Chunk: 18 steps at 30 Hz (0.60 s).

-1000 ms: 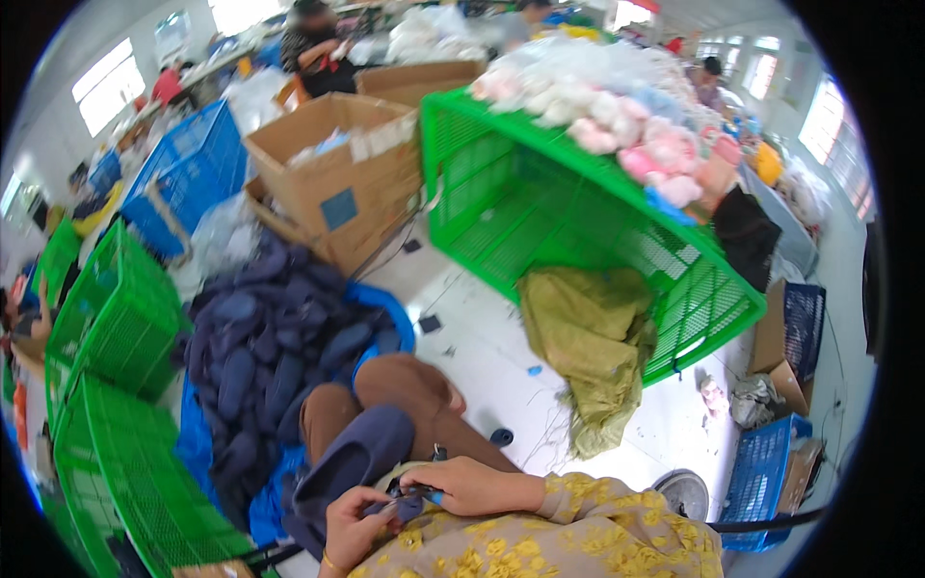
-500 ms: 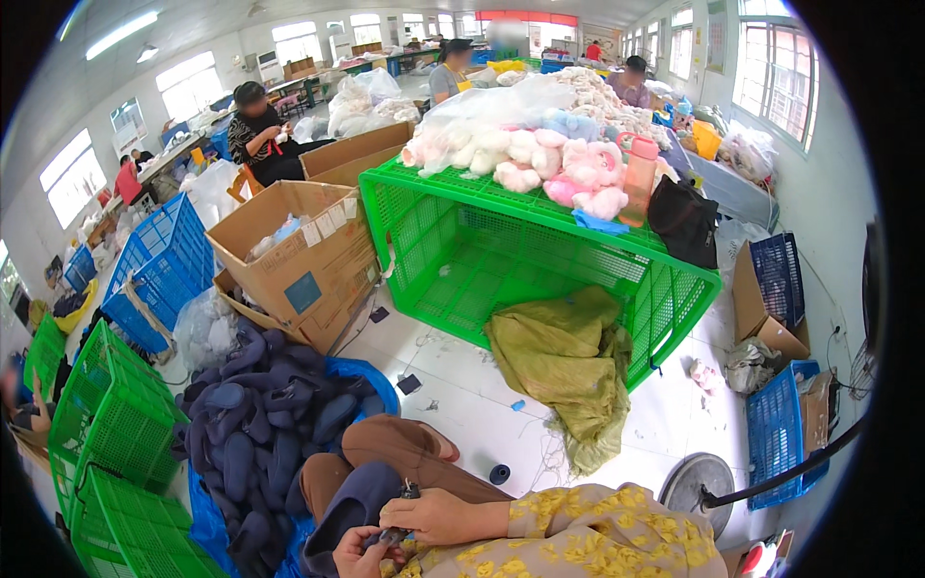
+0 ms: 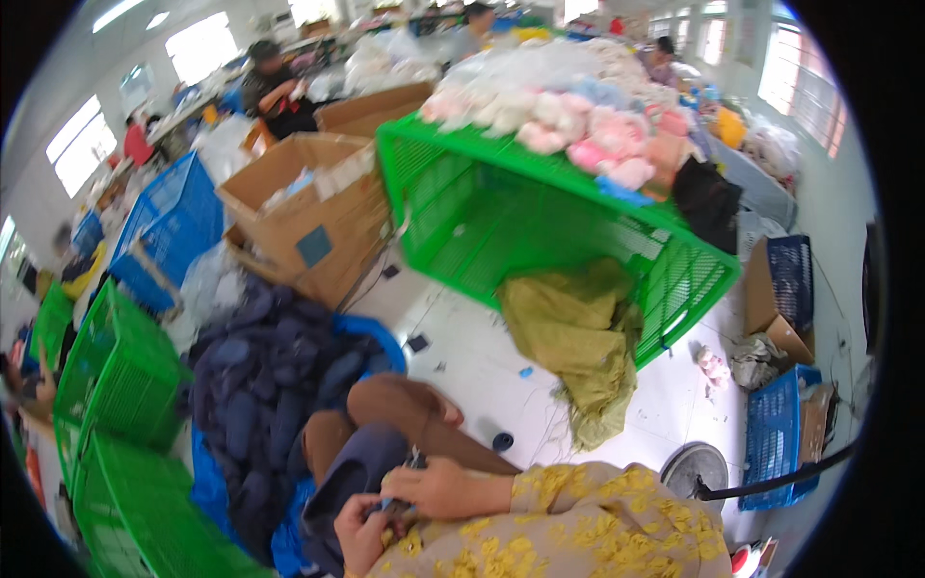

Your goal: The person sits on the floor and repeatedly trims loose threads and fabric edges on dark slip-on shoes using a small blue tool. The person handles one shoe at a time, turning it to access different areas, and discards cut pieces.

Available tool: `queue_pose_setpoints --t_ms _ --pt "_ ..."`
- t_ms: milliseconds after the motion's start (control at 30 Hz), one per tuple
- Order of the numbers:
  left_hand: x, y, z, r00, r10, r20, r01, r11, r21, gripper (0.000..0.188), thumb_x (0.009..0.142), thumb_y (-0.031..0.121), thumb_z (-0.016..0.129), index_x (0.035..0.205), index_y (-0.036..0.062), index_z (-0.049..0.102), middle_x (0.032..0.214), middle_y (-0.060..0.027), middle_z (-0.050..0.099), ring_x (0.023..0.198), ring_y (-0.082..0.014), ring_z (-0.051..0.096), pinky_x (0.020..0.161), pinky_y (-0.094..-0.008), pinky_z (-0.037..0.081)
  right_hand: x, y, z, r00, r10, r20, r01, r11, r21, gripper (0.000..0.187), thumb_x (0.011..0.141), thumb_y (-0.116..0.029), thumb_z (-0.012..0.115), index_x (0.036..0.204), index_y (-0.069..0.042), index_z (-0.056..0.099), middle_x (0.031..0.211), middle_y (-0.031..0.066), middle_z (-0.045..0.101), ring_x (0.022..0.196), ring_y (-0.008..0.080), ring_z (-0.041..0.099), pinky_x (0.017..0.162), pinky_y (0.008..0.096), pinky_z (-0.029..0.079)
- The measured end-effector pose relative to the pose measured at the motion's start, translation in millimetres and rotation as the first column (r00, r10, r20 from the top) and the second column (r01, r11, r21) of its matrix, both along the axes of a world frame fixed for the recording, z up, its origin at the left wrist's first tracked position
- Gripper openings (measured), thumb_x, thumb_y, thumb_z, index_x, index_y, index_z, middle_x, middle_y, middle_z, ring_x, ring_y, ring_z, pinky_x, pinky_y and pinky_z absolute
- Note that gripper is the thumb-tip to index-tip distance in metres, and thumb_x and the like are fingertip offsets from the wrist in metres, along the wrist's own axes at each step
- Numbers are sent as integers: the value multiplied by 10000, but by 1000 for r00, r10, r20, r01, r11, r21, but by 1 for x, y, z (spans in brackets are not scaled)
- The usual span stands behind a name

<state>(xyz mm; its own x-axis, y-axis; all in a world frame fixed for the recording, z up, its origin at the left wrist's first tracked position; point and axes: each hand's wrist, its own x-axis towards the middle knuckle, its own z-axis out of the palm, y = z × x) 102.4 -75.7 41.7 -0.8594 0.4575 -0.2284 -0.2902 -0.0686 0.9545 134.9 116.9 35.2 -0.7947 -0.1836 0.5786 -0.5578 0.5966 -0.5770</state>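
My left hand point(image 3: 359, 535) and my right hand point(image 3: 445, 488) are close together over my lap, both with curled fingers. Between them sits a small dark item with a pale metallic tip point(image 3: 415, 459), which my right hand grips; blur hides its kind. The left fingers pinch at its lower end, on something too small to name. Beside them a navy, slipper-shaped fabric piece point(image 3: 352, 482) lies across my thigh. On the left, a heap of similar navy pieces point(image 3: 246, 395) fills a blue plastic sheet or bag point(image 3: 378, 332).
A large green crate point(image 3: 434, 260) lies on its side ahead, with plush toys point(image 3: 617, 140) on top and an olive sack point(image 3: 578, 337) at its opening. Cardboard boxes point(image 3: 313, 217) and green crates point(image 3: 116, 385) stand left. A round stand base point(image 3: 689, 472) is at right. Other people sit farther back.
The whole view has shifted and blurred with head movement, scene objects moving slightly right and up. My hands stay together over my lap, in much the same grip.
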Motion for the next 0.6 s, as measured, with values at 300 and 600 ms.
queue_pose_setpoints --t_ms 300,600 --pt "-5 1 1 993 -30 116 46 990 -136 121 914 35 622 1030 3 632 746 -32 652 579 -50 575 528 -199 465 -12 0 38 954 209 216 -10 742 -671 221 840 -80 657 1040 -98 566 846 44 632 739 130 615 523 272 435" --pt "-22 -25 16 974 27 -223 -114 915 -387 86 908 53 657 978 8 680 639 5 590 553 -31 525 509 -203 412 1 178 88 930 366 -38 48 -222 -974 216 1000 -30 444 1207 -3 500 725 -5 326 633 83 317 553 212 294"
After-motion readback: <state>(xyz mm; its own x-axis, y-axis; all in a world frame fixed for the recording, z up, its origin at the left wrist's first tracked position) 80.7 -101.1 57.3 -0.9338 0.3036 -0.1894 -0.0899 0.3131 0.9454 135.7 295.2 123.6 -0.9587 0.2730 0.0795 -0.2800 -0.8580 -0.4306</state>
